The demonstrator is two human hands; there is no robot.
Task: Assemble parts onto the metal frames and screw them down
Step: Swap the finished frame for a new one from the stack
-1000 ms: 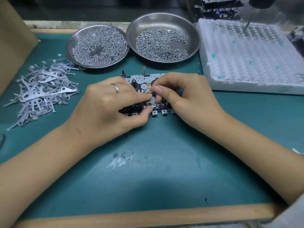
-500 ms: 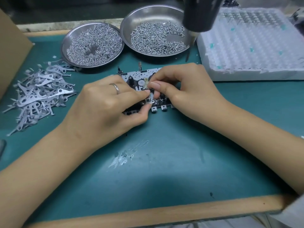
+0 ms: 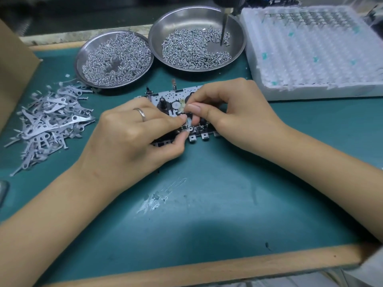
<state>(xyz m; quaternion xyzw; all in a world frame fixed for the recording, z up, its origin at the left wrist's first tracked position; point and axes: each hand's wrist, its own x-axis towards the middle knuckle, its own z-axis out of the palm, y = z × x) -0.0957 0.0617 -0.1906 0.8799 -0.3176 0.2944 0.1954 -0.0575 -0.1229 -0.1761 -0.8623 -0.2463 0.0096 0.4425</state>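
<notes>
A metal frame with black gears and small tabs lies flat on the green mat, mid-table. My left hand, with a ring on one finger, pinches a small flat metal lever against the frame's near edge. My right hand meets it from the right, thumb and forefinger closed on the same small part. Both hands cover most of the frame. The part's full shape is hidden by the fingertips.
A heap of grey metal levers lies at the left. Two steel dishes of screws stand behind the frame. A hanging screwdriver tip dips over the right dish. A white foam tray fills the back right. A wooden edge borders the front.
Both hands stay on the frame, with only small finger shifts on the part. The hanging screwdriver now shows its thin tip over the right dish.
</notes>
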